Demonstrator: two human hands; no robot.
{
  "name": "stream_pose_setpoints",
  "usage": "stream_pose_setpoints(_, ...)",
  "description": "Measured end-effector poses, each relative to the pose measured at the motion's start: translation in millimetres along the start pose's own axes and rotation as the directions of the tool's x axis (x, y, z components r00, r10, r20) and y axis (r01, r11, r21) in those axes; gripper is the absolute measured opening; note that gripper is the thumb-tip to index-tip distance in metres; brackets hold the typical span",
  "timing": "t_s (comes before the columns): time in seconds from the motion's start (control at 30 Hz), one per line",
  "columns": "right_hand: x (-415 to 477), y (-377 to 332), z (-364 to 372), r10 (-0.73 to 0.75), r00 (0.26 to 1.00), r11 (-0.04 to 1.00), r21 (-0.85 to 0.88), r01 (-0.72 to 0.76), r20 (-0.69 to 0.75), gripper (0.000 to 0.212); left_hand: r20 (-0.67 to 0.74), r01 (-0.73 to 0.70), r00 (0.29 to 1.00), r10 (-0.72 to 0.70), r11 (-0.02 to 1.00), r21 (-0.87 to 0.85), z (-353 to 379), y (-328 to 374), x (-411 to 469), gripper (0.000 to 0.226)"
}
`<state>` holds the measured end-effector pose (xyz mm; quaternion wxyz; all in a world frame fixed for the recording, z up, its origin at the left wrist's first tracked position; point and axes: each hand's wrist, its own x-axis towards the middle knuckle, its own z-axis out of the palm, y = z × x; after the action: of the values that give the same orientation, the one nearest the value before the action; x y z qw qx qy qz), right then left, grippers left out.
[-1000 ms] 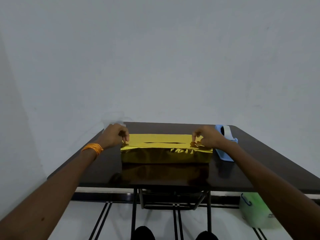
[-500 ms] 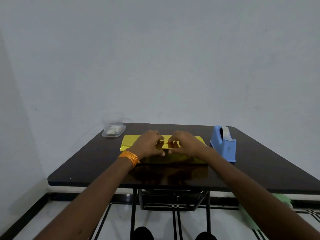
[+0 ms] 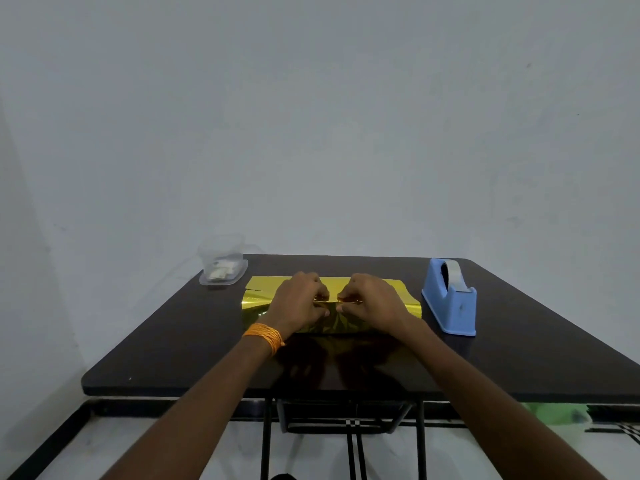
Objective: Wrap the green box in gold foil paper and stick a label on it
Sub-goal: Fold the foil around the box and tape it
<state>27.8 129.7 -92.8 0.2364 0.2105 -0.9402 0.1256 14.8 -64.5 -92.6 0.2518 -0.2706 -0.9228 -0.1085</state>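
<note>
Gold foil paper (image 3: 255,300) is pinched along its top seam by both hands, the left hand (image 3: 298,303) and right hand (image 3: 374,303) side by side at the middle of the wrapped box, which lies across the centre of the dark worktop (image 3: 519,362). A blue tape dispenser (image 3: 450,303) stands just right of it, and a clear plastic container (image 3: 223,266) sits at the far left corner.

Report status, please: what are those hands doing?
Left hand and right hand pinching gold foil seam, mid-parcel. No label visible. Tape dispenser stands apart.
</note>
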Motion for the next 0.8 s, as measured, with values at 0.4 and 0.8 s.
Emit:
stream_pose_setpoints(0.4,13,9,9,0.02,1.0,1.0,-0.024,-0.02,-0.002,0.031,-0.116,0.145,0.98,-0.165,0.977,-0.159,4,8,31,0.017)
stream_pose_setpoints(0.8,7,13,20,0.03,0.997,0.999,0.033,-0.027,-0.077,0.031,0.019,0.268,0.96,-0.278,0.901,-0.341,16,-3,37,0.009)
